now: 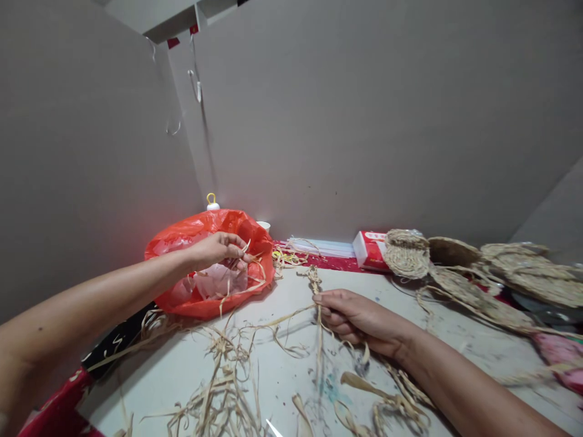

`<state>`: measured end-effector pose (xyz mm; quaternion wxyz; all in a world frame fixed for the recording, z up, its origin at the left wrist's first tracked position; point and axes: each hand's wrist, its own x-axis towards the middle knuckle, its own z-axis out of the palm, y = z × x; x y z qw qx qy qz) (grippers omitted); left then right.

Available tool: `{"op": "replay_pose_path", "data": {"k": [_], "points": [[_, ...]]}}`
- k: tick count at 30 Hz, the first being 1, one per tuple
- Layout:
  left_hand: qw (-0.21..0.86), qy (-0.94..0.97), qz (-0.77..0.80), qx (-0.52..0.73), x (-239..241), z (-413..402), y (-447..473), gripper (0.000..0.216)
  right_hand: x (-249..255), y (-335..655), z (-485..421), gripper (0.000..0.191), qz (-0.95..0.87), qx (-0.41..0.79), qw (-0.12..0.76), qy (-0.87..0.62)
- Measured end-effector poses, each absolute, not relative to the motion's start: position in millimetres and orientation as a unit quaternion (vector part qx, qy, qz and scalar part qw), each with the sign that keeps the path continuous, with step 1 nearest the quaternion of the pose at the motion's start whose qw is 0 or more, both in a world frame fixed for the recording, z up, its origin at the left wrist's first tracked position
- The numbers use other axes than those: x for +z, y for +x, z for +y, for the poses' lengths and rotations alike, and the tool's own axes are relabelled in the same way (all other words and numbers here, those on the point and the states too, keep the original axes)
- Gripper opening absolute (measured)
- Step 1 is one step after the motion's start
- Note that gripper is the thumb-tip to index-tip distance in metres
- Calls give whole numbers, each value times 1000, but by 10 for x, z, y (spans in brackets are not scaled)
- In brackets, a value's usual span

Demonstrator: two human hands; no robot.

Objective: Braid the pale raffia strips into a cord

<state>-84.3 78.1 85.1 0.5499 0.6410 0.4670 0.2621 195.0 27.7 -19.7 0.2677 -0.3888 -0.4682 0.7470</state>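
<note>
My left hand [221,247] reaches over the open red plastic bag [182,240] at the back left, its fingers pinched on thin straw strips [246,266] that hang from them into the bag's mouth. My right hand [353,318] rests on the white table [282,358], its fingers closed around a braided straw cord [314,280] that runs from the hand toward the wall. Loose strands trail from that hand toward me.
Loose dry straw [218,388] litters the table's near side. Several woven straw discs [407,253] lie at the back right, beside a red and white box [370,247]. Grey walls close off the back and left. A white bottle top [212,203] shows behind the bag.
</note>
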Motion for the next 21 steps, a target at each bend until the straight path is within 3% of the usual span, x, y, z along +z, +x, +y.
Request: {"op": "replay_pose_path", "data": {"k": [2, 9, 16, 18, 21], "points": [[545, 660, 463, 231, 848, 766, -862, 1, -192, 1950, 274, 39, -468, 748, 268, -386], [474, 712, 489, 172, 787, 817, -916, 14, -181, 1945, 274, 39, -464, 749, 262, -394], [113, 824, 501, 240, 689, 813, -916, 28, -185, 1966, 263, 41, -458, 754, 259, -393], [117, 837, 484, 228, 718, 682, -879, 23, -180, 1970, 259, 41, -453, 752, 259, -403], [229, 855, 447, 128, 771, 318, -841, 19, -171, 1971, 253, 42, -448, 750, 260, -412]]}}
